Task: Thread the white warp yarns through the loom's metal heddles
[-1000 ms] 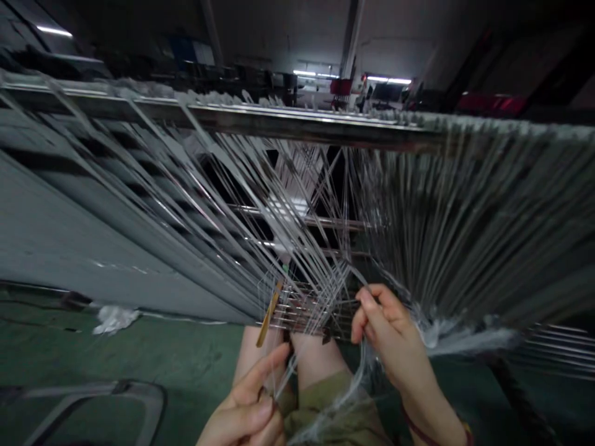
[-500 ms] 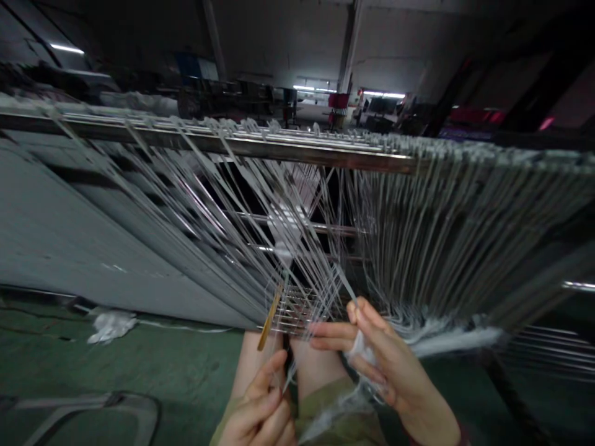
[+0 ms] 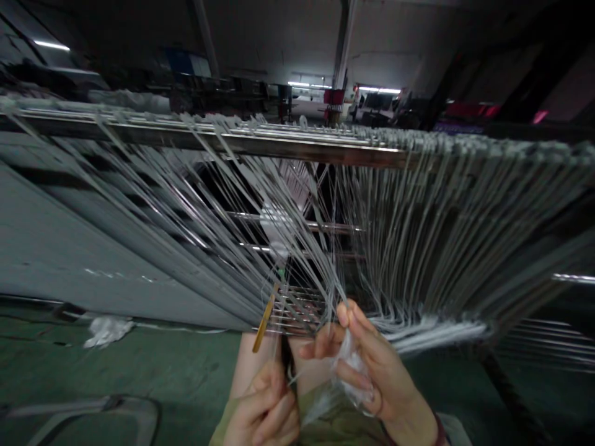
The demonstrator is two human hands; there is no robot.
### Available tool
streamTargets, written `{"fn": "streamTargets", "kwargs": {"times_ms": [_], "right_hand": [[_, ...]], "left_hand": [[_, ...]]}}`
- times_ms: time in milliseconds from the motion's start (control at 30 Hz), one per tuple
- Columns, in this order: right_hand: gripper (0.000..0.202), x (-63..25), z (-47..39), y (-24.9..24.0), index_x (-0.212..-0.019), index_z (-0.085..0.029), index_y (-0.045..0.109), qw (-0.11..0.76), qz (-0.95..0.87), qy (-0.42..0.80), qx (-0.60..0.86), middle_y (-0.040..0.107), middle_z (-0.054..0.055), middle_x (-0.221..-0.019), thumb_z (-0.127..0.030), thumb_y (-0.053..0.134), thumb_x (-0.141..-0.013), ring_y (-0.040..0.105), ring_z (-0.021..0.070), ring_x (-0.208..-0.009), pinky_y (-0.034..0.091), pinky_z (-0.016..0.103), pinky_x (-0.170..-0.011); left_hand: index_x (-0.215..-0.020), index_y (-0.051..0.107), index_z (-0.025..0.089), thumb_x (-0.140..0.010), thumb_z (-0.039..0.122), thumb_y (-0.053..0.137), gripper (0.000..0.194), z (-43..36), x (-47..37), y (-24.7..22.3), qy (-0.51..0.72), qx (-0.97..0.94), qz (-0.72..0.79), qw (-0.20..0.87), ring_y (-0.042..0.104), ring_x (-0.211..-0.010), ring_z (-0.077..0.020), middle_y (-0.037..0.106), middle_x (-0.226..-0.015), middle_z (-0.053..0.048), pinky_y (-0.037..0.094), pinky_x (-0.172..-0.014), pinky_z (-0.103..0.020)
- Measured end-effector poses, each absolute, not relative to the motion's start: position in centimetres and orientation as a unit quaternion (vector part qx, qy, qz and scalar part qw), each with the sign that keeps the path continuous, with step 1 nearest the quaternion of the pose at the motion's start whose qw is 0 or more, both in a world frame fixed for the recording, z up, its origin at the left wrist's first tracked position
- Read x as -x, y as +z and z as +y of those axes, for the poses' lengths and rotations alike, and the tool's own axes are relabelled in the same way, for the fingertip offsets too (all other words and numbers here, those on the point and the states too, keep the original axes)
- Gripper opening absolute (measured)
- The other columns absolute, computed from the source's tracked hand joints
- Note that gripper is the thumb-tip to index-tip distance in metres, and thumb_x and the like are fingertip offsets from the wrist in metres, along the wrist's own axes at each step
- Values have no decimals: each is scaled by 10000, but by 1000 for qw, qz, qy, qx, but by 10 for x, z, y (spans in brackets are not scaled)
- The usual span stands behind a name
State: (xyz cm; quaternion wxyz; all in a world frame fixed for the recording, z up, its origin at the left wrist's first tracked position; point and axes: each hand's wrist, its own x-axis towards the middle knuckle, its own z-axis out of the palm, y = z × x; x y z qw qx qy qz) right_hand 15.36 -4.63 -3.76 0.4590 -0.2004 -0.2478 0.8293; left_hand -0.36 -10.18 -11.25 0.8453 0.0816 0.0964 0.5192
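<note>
Pale threads [image 3: 404, 217] hang in dense strands from a horizontal metal bar [image 3: 297, 148]. My right hand [image 3: 372, 365] pinches the lower ends of some strands between thumb and forefinger, with a white wad of thread [image 3: 352, 371] against its other fingers. My left hand [image 3: 267, 409] is closed low in front of my lap, its fingertips on thin threads that run upward. Above it, a yellow flat tool [image 3: 264, 322] hangs tilted among the threads, beside a small metal rack [image 3: 300, 310] over my knees.
Pale sheet-like material [image 3: 93, 248] slopes down on the left. A white cloth scrap [image 3: 108, 330] lies on the green floor [image 3: 195, 365], near a grey metal frame [image 3: 111, 406]. A white thread bundle [image 3: 437, 331] stretches right of my right hand.
My right hand has moved slightly left and its outstretched fingers have curled in. My left hand's fingers have drawn together. The view has shifted slightly.
</note>
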Motion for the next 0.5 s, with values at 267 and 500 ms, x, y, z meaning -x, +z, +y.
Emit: {"fn": "streamTargets", "kwargs": {"times_ms": [267, 500], "right_hand": [[149, -157, -46, -36, -827, -218, 443, 496, -274, 799, 199, 405, -52, -582, -294, 436, -955, 269, 42, -402, 156, 75, -283], [209, -161, -46, -33, -757, -210, 418, 519, -261, 783, 223, 259, -75, -569, -224, 416, -965, 136, 52, -406, 164, 89, -298]], "left_hand": [[-662, 585, 141, -778, 281, 609, 183, -99, 14, -97, 498, -161, 171, 835, 259, -453, -57, 487, -597, -4, 205, -448, -188], [-675, 633, 134, -780, 259, 646, 164, -101, 27, -86, 520, -189, 262, 790, 242, -481, -22, 564, -1079, -60, 167, -467, -220]]}}
